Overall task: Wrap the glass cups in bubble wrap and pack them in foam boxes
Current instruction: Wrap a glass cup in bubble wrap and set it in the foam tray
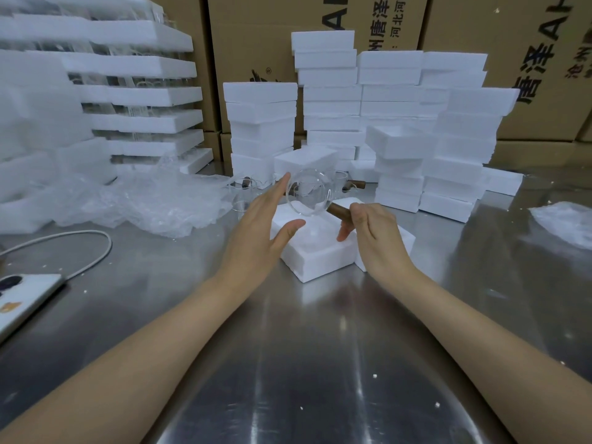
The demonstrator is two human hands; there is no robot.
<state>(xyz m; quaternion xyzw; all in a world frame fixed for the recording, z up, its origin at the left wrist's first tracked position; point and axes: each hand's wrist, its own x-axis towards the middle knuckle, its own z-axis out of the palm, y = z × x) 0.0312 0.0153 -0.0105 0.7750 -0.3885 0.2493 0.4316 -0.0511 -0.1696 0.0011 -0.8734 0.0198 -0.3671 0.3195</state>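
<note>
A brushed steel table (304,363) fills the foreground, glossy with reflections and dotted with white crumbs. Along the back stand brown cardboard cartons (464,27) printed with dark characters. In front of them rise uneven stacks of white foam boxes (394,100). At the far left, foam trays (137,68) are layered with clear glassware between them. A crumpled heap of bubble wrap (150,200) lies on the table left of centre, and a smaller piece (567,222) lies at the right edge. A white cable (86,251) curves toward a flat white device (25,299) at the left edge.

The glass cup (309,195) is clear and thin-walled, with a short brown wooden handle (339,213). It is tipped on its side, its round outline facing the camera, and held above a foam box (317,254) resting on the table. The right hand (374,232) curls its fingers round the handle. The left hand (266,229) is spread with straight fingers and thumb apart, its fingertips at the cup's left edge; whether they touch the glass cannot be told. More cups (246,187) stand on the table just behind.
</note>
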